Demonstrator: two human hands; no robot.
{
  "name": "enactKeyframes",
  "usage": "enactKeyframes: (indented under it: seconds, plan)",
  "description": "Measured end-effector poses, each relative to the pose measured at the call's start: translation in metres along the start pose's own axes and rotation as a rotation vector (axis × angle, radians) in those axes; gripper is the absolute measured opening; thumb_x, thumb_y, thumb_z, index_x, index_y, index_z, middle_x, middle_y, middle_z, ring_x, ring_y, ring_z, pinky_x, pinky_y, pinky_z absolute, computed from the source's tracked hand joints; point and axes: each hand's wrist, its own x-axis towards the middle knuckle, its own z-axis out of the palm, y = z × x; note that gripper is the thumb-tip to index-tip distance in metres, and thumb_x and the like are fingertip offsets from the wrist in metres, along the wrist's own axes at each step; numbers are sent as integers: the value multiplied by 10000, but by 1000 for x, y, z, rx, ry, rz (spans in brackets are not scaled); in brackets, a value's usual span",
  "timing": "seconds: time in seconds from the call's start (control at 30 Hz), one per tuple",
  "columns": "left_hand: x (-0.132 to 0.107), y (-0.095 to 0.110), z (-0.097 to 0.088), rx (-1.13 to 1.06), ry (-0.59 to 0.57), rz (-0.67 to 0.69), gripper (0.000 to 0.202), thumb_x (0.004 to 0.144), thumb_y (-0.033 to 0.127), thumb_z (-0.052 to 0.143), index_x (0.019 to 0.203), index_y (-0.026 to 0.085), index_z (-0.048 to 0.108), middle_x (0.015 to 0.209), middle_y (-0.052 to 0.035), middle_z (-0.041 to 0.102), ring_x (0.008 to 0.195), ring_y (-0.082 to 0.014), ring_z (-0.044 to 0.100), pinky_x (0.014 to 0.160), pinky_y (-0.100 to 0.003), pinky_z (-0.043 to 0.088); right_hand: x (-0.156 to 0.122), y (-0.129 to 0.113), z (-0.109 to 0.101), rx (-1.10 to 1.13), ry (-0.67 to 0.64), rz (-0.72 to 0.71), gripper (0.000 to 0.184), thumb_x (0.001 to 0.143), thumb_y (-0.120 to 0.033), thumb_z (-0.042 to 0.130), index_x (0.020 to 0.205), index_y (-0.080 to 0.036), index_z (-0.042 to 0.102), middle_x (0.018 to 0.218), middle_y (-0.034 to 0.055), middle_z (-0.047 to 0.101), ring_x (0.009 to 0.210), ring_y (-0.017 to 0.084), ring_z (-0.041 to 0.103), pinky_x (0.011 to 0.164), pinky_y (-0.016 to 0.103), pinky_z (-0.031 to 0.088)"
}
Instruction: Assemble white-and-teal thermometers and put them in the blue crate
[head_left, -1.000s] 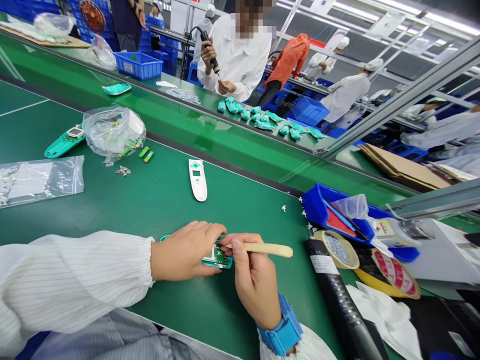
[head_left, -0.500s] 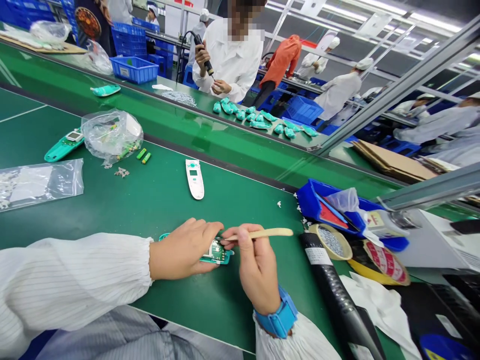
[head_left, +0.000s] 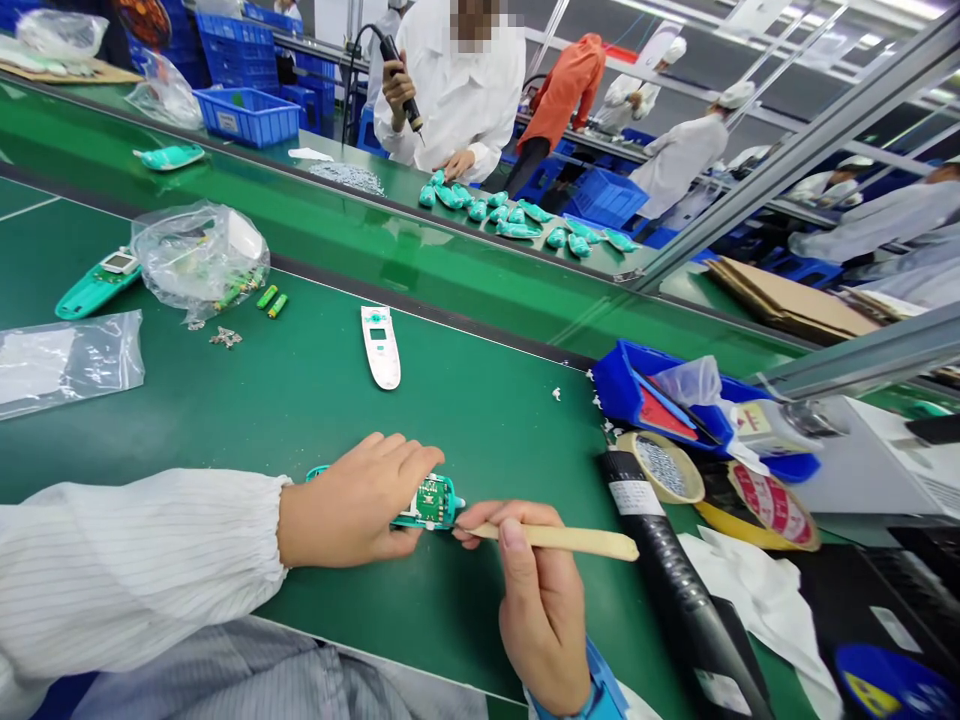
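My left hand [head_left: 367, 495] lies over a teal plastic housing [head_left: 454, 500] on the green bench, its fingers and thumb closed on the sides. A green circuit board [head_left: 433, 497] sits inside; my palm hides the rest. My right hand [head_left: 541, 590] pinches a cream-coloured stick-like tool [head_left: 585, 541] just right of the housing's end. The tool's tip is hidden by my fingertips, so I cannot tell whether it touches the housing. Beyond my hands lies a white cover [head_left: 381, 350] with a small rectangular window.
Another teal housing [head_left: 94, 290], a plastic bag of parts [head_left: 199, 260] and two green batteries [head_left: 271, 301] lie left. At right are a black electric screwdriver [head_left: 660, 570], a round dish of screws [head_left: 660, 468] and a blue bin [head_left: 619, 385]. A co-worker stands across the glass partition.
My right hand has drawn back to the right and down with the cream tool, away from the board. My left hand still holds the housing. The co-worker's hand has reached toward the teal parts.
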Motion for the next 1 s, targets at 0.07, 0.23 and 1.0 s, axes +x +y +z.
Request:
enactKeyframes:
  seconds: [0.07, 0.23, 1.0]
  plan:
    - [1, 0, -1, -5, -18, -5, 417, 722, 226, 494, 1110, 116, 390, 952, -79, 521, 829, -206, 457, 716, -308, 355, 0, 1, 0, -10, -11, 5, 160, 909, -226, 313, 896, -204, 471, 839, 29, 548, 723, 129, 529, 643, 301, 455]
    - [2, 0, -2, -31, -57, -8, 418, 732, 228, 517, 1113, 117, 387, 969, -86, 517, 849, -215, 462, 724, -314, 370, 0, 1, 1, -41, -22, 9, 163, 908, -224, 313, 898, -206, 475, 855, 35, 540, 741, 135, 525, 660, 309, 453]
    - [0, -7, 0, -170, -41, 15, 427, 730, 242, 562, 1094, 141, 362, 972, -91, 505, 889, -208, 471, 759, -316, 408, 15, -7, -1, -49, 79, -54, 140, 900, -261, 344, 860, -192, 458, 836, 37, 568, 697, 130, 563, 640, 311, 492]
